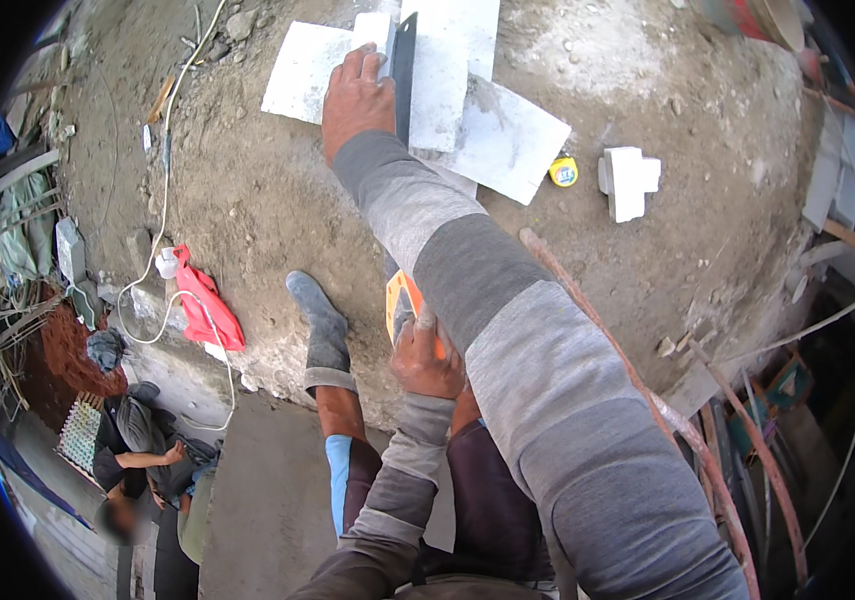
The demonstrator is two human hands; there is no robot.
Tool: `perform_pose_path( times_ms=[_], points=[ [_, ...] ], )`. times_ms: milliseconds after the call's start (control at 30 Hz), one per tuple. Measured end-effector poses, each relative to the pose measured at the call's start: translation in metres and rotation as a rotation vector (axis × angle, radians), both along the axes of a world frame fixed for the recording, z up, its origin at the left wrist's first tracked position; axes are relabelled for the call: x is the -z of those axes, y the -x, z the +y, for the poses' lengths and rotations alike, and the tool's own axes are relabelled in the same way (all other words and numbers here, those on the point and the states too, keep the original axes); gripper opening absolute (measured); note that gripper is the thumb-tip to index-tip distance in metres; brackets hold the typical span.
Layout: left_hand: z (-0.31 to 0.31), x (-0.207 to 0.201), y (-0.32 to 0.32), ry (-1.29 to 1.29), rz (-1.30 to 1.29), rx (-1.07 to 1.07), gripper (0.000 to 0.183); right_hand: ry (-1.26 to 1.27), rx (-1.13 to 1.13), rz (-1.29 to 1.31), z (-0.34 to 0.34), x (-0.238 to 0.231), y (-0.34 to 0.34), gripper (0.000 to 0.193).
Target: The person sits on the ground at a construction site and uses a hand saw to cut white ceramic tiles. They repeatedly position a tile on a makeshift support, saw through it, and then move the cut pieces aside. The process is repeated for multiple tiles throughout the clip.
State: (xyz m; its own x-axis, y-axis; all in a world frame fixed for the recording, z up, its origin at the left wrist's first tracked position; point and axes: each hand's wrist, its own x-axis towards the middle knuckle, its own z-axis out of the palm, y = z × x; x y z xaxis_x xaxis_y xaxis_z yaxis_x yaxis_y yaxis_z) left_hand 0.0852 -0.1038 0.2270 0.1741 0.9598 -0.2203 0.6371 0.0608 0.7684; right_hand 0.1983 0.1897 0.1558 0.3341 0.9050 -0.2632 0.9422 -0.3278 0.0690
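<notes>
In my left hand is the orange handle of a handsaw, with the fingers closed round it. Its dark blade runs away from me, partly hidden under my right forearm, and stands along the edge of a small white block. My right hand reaches across to the far side, its fingers gripping that block just left of the blade. Beneath and around it lie flat white slabs, overlapping on the dirt. A yellow tape measure sits by the slabs' right corner.
Cut white pieces lie to the right, with a bucket beyond. Reddish poles slant along my right side. A red bag and pale cable lie left. Another person sits at lower left.
</notes>
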Motion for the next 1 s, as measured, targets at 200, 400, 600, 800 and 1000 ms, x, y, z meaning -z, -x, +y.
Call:
perform_pose_path(
  times_ms=[200,400,600,800,1000],
  points=[
    [-0.027,0.015,-0.011,0.048,-0.045,-0.092,0.043,-0.038,-0.019,0.011,-0.003,0.003,0.001,0.067],
    [-0.027,0.022,-0.012,-0.003,0.026,-0.036,0.036,-0.032,-0.040,0.027,-0.002,0.005,-0.003,0.074],
    [0.002,-0.010,-0.020,0.015,-0.019,-0.027,0.036,-0.056,-0.010,0.021,-0.002,0.006,-0.002,0.075],
    [0.012,-0.025,-0.024,-0.023,-0.020,-0.045,0.035,0.008,-0.029,-0.040,-0.002,0.002,-0.004,0.049],
    [-0.009,-0.039,-0.015,0.053,-0.025,-0.011,0.035,-0.031,-0.039,-0.040,-0.002,0.005,-0.001,0.048]
  ],
)
